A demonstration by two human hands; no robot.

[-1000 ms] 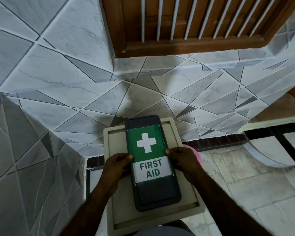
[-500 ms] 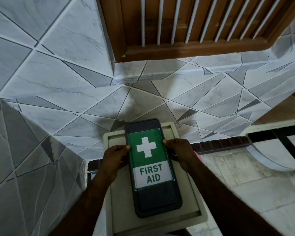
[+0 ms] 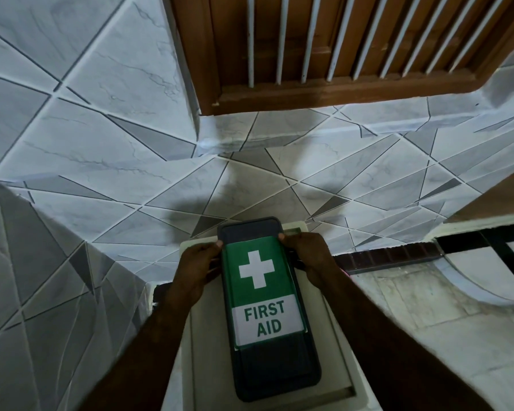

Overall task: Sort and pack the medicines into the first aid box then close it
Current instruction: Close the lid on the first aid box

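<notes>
A dark rectangular first aid box (image 3: 275,360) with a green label, a white cross and the words FIRST AID lies lid-up and closed on a cream tray-like surface (image 3: 205,345). My left hand (image 3: 196,271) grips the box's left edge near its far end. On the opposite edge, level with it, my right hand (image 3: 309,259) holds the box. No medicines are visible.
A wall of grey and white marbled tiles (image 3: 101,143) rises right behind the tray and wraps round on the left. A brown wooden window frame (image 3: 324,54) with white bars sits above. Pale tiled floor (image 3: 428,307) lies to the right.
Both hands have slid along the box's sides from its middle toward the far end. The box itself stays closed in the same spot on the tray.
</notes>
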